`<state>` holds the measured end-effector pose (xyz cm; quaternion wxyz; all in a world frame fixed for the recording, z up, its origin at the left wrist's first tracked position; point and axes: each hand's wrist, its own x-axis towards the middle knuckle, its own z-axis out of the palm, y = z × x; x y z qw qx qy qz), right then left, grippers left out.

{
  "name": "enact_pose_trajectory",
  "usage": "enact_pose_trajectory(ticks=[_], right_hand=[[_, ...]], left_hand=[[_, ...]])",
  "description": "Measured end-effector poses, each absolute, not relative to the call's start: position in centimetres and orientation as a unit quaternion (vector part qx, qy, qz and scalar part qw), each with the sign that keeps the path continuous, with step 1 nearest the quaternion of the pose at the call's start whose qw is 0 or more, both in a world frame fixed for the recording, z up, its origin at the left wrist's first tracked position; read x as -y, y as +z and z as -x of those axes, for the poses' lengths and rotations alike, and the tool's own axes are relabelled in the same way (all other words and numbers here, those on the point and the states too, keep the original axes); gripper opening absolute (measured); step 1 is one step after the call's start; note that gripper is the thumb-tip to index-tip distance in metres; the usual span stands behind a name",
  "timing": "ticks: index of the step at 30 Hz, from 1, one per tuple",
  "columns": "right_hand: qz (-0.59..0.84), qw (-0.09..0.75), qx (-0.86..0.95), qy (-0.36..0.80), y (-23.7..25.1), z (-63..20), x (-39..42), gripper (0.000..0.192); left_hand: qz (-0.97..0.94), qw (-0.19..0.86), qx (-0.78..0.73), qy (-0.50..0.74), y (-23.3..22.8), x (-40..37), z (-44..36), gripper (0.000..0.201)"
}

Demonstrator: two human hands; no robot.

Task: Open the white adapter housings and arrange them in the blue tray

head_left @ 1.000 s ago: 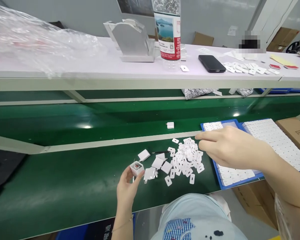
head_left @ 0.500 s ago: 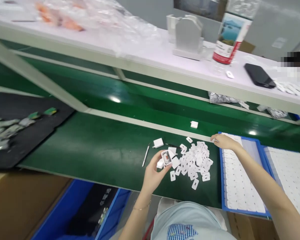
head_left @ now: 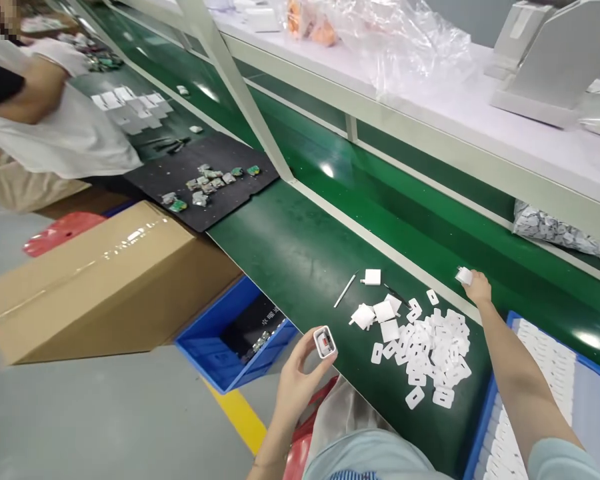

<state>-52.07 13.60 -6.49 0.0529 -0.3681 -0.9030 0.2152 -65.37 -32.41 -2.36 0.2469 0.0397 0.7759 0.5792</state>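
Note:
My left hand grips a white charger housing near the bench's front edge. The housing's open end faces up and shows small parts inside, one of them red. Over the green belt behind the bench, my right hand has its fingers closed on a white plug charger with metal prongs. Between my hands lies a heap of small white slotted end plates. Several white charger housings lie left of the heap, one housing apart from them. A pen-like tool and dark tweezers lie nearby.
A blue tray of white pieces stands at right. Circuit boards lie on a black mat at left. Below are a blue bin and a cardboard box. A shelf runs above; a co-worker is at far left.
The view has swung left. My right hand has moved from beside the tray to the charger on the belt and taken hold of it. My left hand has drawn back from the housings.

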Motion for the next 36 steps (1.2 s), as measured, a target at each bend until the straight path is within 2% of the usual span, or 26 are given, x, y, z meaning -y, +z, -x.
enact_pose_trajectory(ticks=[4, 8, 12, 16, 22, 27, 32, 36], right_hand=[[0.289, 0.07, 0.927, 0.229, -7.0, 51.5, -7.5, 0.041], [0.161, 0.028, 0.948, 0.274, -8.8, 50.8, 3.2, 0.048], [0.147, 0.04, 0.946, 0.285, -10.3, 51.4, 9.3, 0.043], [0.245, 0.09, 0.925, 0.278, -10.6, 49.3, 9.5, 0.039], [0.542, 0.16, 0.793, 0.226, -11.9, 43.2, 9.0, 0.037], [0.6, 0.196, 0.731, 0.259, -13.1, 43.7, 8.8, 0.034], [0.593, 0.275, 0.689, 0.311, -9.7, 43.2, 9.5, 0.035], [0.516, 0.344, 0.695, 0.363, -2.7, 42.9, 12.7, 0.043]], left_hand=[[-0.05, 0.252, -0.777, 0.574, -2.9, 32.5, 65.9, 0.064], [-0.095, 0.271, -0.761, 0.582, -2.2, 30.6, 66.2, 0.06], [-0.147, 0.291, -0.743, 0.585, -1.7, 28.8, 66.0, 0.056], [-0.194, 0.305, -0.725, 0.586, -1.2, 27.6, 65.1, 0.056], [-0.299, 0.336, -0.69, 0.567, 0.5, 25.7, 62.8, 0.051], [-0.371, 0.34, -0.65, 0.569, 3.0, 24.4, 60.7, 0.049], [-0.425, 0.32, -0.623, 0.573, 3.9, 24.5, 59.8, 0.049], [-0.496, 0.198, -0.637, 0.556, 3.4, 24.4, 59.6, 0.051]])
